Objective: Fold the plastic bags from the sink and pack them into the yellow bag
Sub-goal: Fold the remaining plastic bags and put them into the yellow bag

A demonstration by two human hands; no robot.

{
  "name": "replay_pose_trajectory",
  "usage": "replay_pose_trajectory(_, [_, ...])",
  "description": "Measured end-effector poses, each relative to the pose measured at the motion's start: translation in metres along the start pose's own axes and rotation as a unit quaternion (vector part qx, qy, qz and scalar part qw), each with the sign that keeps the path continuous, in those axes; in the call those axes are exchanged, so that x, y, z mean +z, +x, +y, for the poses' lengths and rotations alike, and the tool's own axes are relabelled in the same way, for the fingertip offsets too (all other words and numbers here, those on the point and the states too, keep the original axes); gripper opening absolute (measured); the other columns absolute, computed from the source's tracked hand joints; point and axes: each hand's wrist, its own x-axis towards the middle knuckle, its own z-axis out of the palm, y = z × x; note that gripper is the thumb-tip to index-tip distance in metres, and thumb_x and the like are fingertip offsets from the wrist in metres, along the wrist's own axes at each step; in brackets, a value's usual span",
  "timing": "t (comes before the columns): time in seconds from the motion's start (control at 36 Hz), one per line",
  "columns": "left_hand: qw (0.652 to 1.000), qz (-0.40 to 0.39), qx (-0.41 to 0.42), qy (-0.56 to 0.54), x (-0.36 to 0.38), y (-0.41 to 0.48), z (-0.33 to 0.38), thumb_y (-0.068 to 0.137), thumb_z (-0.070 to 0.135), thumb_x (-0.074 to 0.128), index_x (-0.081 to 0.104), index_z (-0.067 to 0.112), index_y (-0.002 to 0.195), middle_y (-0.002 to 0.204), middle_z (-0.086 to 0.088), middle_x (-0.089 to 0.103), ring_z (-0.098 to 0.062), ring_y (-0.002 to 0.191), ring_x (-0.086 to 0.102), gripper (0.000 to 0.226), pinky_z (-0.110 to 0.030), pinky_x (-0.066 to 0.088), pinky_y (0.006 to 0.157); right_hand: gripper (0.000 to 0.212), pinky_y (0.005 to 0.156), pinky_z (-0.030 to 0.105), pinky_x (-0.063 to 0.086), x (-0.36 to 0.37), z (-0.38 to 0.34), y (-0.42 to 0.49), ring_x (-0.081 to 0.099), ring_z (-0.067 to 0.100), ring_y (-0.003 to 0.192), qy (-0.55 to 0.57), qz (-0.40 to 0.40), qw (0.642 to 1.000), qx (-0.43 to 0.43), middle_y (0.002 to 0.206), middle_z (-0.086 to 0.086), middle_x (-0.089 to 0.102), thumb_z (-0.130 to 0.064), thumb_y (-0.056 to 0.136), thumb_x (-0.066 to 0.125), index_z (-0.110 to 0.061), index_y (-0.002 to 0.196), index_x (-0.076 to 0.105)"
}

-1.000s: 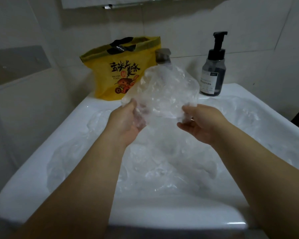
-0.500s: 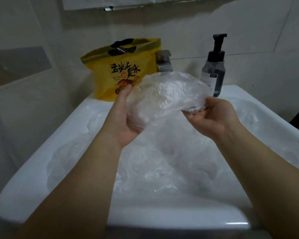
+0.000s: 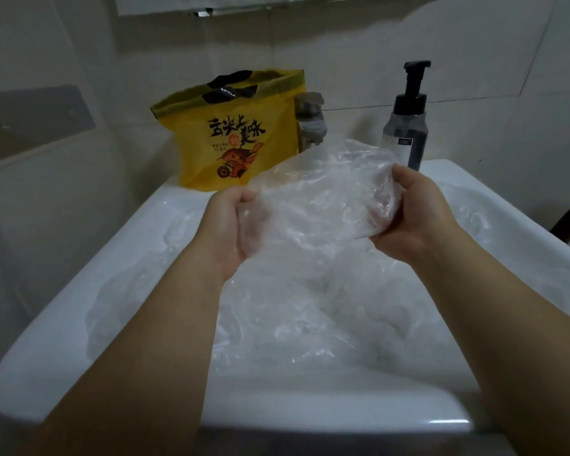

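Above the sink, both hands hold one clear bag over the pile in the basin.

Left hand: fingers curled round the clear bag's left edge. Right hand: fingers and thumb curled round its right edge.

Step in hand, as judged: folding, at an early stage. The clear bag is spread between the hands and shows no clean crease.

The next move calls for flattening the film and bringing its edges together. The folded piece then goes back and left to the yellow bag, which stands at the sink's rear left edge, just beside the tap.

Materials:
- Clear bag: thin, transparent, glossy film, limp and heavily crinkled. It will likely spring open unless pressed.
- Pile: the same film, loosely heaped.
- Yellow bag: stiffer, printed, black handles at its top.
- Sink: smooth white glazed ware
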Motion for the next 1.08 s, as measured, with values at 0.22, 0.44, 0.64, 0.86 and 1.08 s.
replay_pose_trajectory(0.22, [0.983, -0.047, 0.045, 0.173, -0.001, 0.000, -0.001, 0.065, 0.083, 0.052, 0.059, 0.025, 0.121, 0.124, -0.002, 0.062, -0.020, 0.115, 0.057, 0.081, -0.047, 0.038, 0.107, 0.013, 0.083, 0.045, 0.053, 0.005, 0.006, -0.007, 0.069, 0.028, 0.087, -0.110, -0.030, 0.993, -0.002, 0.086, 0.009, 0.073, -0.022, 0.094, 0.054, -0.015, 0.087, 0.063])
replay_pose_trajectory(0.44, [0.959, -0.107, 0.047, 0.258, 0.004, 0.001, -0.016, 0.076, 0.041, 0.077, 0.071, 0.018, 0.088, 0.083, -0.002, 0.069, -0.020, 0.078, 0.060, 0.026, -0.029, 0.048, 0.070, 0.023, 0.069, 0.036, 0.055, 0.010, 0.005, -0.014, 0.071, 0.024, 0.070, -0.070, -0.087, 0.994, -0.004, 0.081, 0.010, 0.073, -0.028, 0.094, 0.052, -0.010, 0.095, 0.066])
replay_pose_trajectory(0.64, [0.996, -0.036, 0.073, 0.030, 0.003, 0.006, -0.008, 0.091, 0.025, 0.066, 0.066, 0.009, 0.118, 0.117, -0.011, 0.070, -0.025, 0.112, 0.065, 0.032, -0.044, 0.047, 0.104, 0.086, 0.069, 0.036, 0.055, 0.005, 0.010, -0.007, 0.068, 0.027, 0.085, -0.127, -0.124, 0.981, 0.081, 0.106, 0.015, 0.067, -0.049, 0.067, 0.066, -0.001, 0.134, 0.042])
replay_pose_trajectory(0.86, [0.998, -0.036, 0.058, 0.008, 0.001, 0.009, -0.006, 0.092, 0.035, 0.062, 0.076, 0.019, 0.091, 0.116, -0.010, 0.069, -0.024, 0.113, 0.063, 0.022, -0.040, 0.045, 0.104, 0.021, 0.079, 0.033, 0.056, 0.009, 0.014, -0.007, 0.068, 0.020, 0.083, -0.169, -0.112, 0.979, 0.022, 0.094, 0.009, 0.071, -0.019, 0.095, 0.052, -0.005, 0.103, 0.065])
replay_pose_trajectory(1.08, [0.995, 0.033, 0.054, -0.074, -0.009, 0.015, -0.001, 0.086, 0.041, 0.068, 0.069, 0.017, 0.112, 0.108, -0.004, 0.073, -0.018, 0.101, 0.069, 0.035, -0.036, 0.053, 0.095, 0.019, 0.097, 0.040, 0.047, 0.007, 0.011, -0.005, 0.063, 0.019, 0.081, -0.149, -0.032, 0.987, -0.045, 0.083, 0.004, 0.068, -0.029, 0.098, 0.052, -0.013, 0.090, 0.060])
